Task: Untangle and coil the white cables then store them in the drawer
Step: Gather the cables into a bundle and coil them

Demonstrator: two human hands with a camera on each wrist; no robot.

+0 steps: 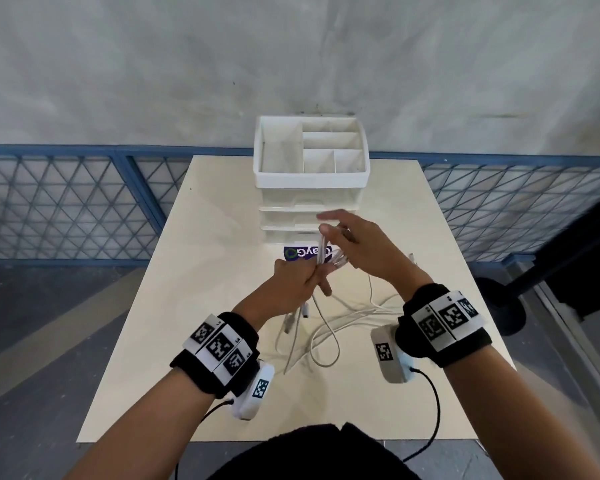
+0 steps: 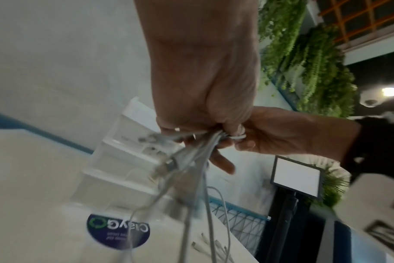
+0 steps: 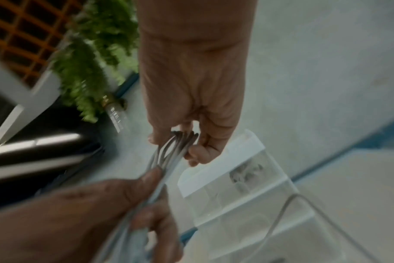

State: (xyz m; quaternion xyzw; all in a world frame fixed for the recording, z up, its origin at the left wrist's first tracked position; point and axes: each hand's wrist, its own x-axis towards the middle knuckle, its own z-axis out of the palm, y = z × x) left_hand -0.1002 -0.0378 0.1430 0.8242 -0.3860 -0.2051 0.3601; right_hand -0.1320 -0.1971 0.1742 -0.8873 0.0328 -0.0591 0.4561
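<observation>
Left hand (image 1: 297, 284) & right hand (image 1: 357, 251) grip white cables (image 1: 323, 252) above table (image 1: 194, 306).

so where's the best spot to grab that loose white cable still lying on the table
Probably at the rounded loop of the loose white cable, nearest the person, coming from above with a pinch. That bend lies flat on the table, apart from the strands hanging from the left hand. The right hand would have to let go of the cable bundle first.

The drawer unit (image 1: 310, 188) stands mid-frame at the table's (image 1: 201, 271) far edge; cables (image 1: 329, 327) sprawl below it, a sticker (image 1: 307, 253) between.
</observation>
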